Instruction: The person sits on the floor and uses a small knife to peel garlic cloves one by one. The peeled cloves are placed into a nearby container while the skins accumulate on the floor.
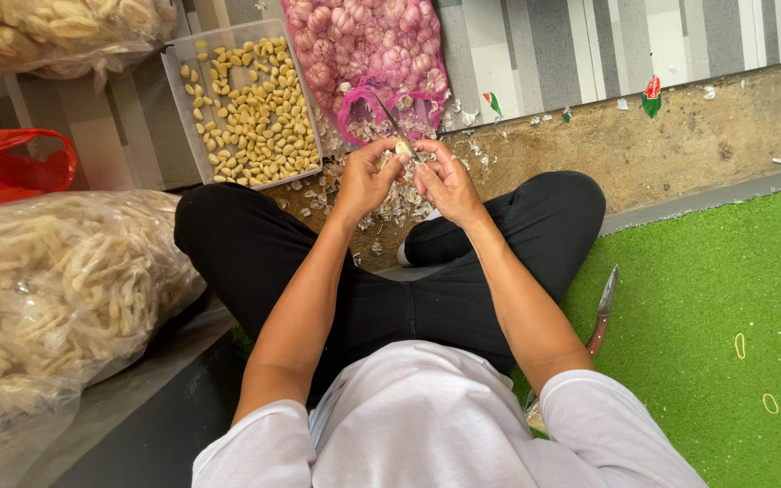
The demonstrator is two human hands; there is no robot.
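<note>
I sit cross-legged on the floor in black trousers. My left hand (pixel 365 179) pinches a pale garlic clove (pixel 403 147) between thumb and fingers. My right hand (pixel 446 181) grips a small knife (pixel 394 122) whose thin blade points up and away, its edge against the clove. Both hands meet above a heap of papery garlic skins (pixel 390 203) lying between my knees. Just beyond stands a pink mesh sack of whole garlic bulbs (pixel 368 50).
A clear plastic tray (pixel 176 89) of peeled cloves sits at the far left of the skins. Large clear bags of pale crackers (pixel 47 289) and a red plastic bag (pixel 2 167) lie to my left. A second knife (pixel 603 312) rests on green turf at my right.
</note>
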